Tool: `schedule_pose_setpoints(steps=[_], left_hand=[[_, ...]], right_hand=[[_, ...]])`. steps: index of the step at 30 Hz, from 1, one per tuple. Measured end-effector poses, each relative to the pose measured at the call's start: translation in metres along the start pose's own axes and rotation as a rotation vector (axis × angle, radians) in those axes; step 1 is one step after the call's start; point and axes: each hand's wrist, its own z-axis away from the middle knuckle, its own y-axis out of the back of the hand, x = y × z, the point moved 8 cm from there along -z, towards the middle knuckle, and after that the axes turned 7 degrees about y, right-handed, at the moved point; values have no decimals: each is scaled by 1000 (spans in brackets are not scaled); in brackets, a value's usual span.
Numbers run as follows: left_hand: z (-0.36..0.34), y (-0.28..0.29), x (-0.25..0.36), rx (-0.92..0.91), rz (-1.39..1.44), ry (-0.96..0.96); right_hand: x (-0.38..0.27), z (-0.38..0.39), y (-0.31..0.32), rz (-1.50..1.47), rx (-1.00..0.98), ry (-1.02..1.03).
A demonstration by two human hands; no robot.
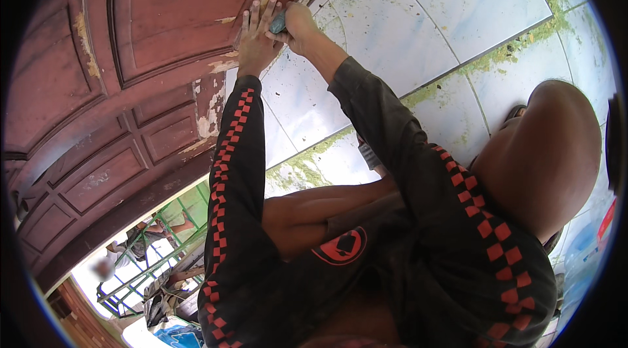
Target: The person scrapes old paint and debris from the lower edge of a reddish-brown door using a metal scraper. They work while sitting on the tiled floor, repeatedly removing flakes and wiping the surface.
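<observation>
My left hand (258, 44) lies against the reddish-brown panelled door (190, 14), its fingers stretched out and spread. Close beside it, my right hand (302, 26) is closed around a tool with a teal handle (279, 22). Most of the tool is hidden by my fingers, so its exact kind cannot be told. Both hands are near the door's edge, where the paint is chipped and pale patches (209, 116) show.
White floor tiles (399, 27) carry greenish-yellow flakes (500, 53). My bent knee (543, 152) is at the right, by a clear plastic bottle (585, 246). At lower left, beyond the doorway, a person (131, 250) is near a green metal frame (147, 269).
</observation>
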Motion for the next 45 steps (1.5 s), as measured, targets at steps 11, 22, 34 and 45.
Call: schedule_pose_setpoints(steps=[11,22,34,45], left_hand=[[2,-3,1,-4,54,-1],[8,-7,-6,13,40,4],[-1,-5,0,-7,29,-8],[-12,-2,9,11,19,-34]], right_hand=[[22,-3,12,-3,-18,-50],[70,-56,19,402,-156,481],[-4,6,8,-70,7,-61],[-19,7,15,-127,57,-72]])
